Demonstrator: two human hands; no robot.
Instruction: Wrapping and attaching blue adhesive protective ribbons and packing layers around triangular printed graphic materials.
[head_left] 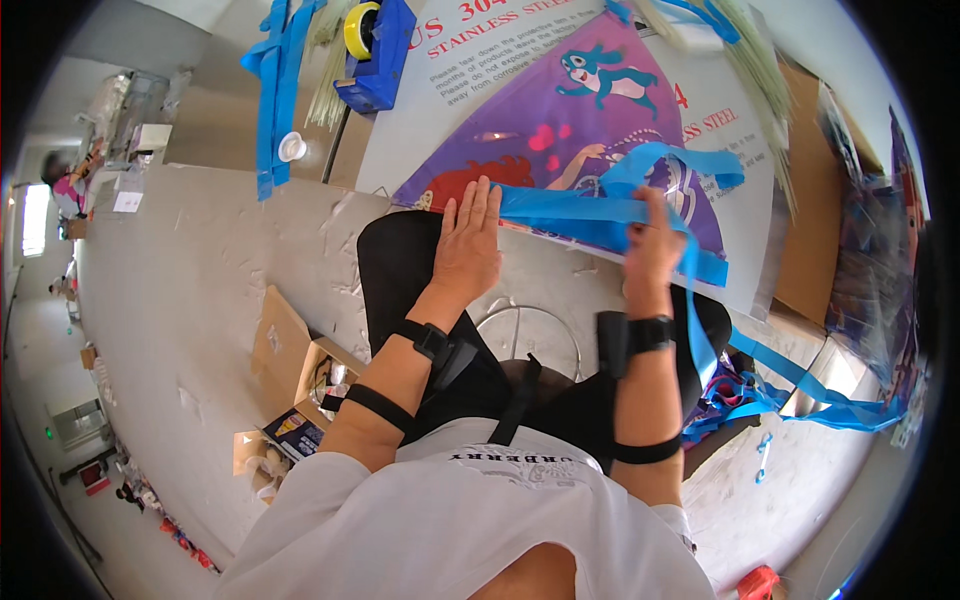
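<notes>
A purple triangular sheet of fabric (480, 135), printed with cartoon figures, lies on the table before me. Along its near edge runs a blue ribbon (570, 205), which loops up at the right and trails down past my knee. My left hand (468, 235) is flat, fingers stretched, pressing on the fabric's near corner at the ribbon's left end. Farther right, my right hand (655, 250) is slightly blurred, its fingers curled around the ribbon. Part of the ribbon is hidden behind that hand.
A blue tape dispenser (378, 60) with yellow tape stands at the table's back left, beside hanging blue strips (272, 100) and a small white cup (292, 147). Thin pale rods (755, 80) lie at the right. An open cardboard box (300, 350) sits on the floor at left.
</notes>
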